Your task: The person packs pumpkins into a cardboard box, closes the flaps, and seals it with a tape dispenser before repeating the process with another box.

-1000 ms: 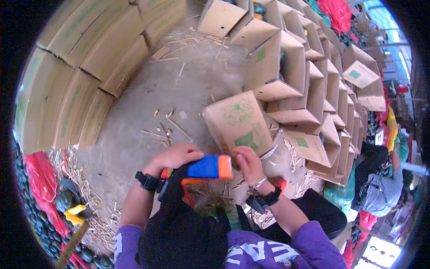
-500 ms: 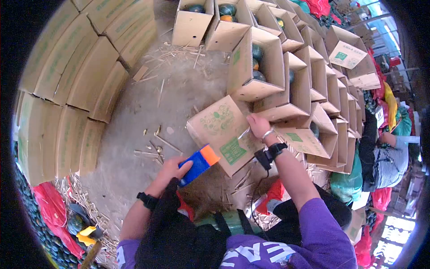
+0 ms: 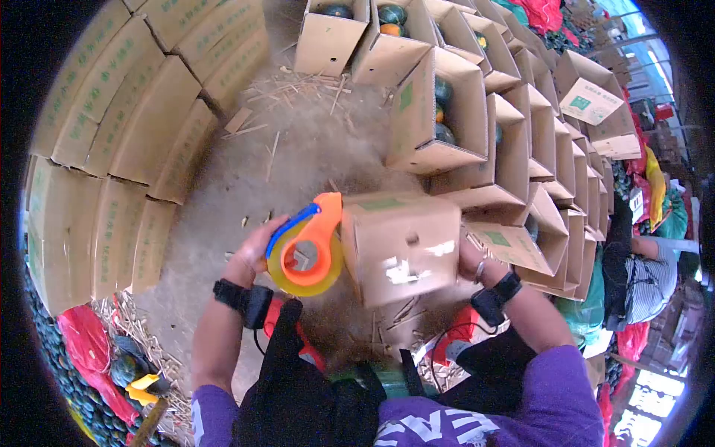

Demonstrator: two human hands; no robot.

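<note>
A closed cardboard box (image 3: 406, 249), slightly blurred, is tilted between my hands with a side that has a round hole facing me. My left hand (image 3: 257, 242) is wrapped round the orange and blue tape dispenser (image 3: 316, 261), which carries a roll of yellowish tape, at the box's left side. My right hand (image 3: 471, 257) lies against the box's right side, its fingers partly hidden behind the edge.
Stacked closed boxes (image 3: 119, 179) form a wall on the left. Open boxes (image 3: 439, 112) holding green and orange squashes fill the upper right. Scraps (image 3: 298, 93) litter the floor. Another person in a striped top (image 3: 652, 276) is at the far right.
The box has been turned from its printed top to a side with a hole. The dispenser has swung upright, showing its tape roll. My right hand has moved down to the box's right side.
</note>
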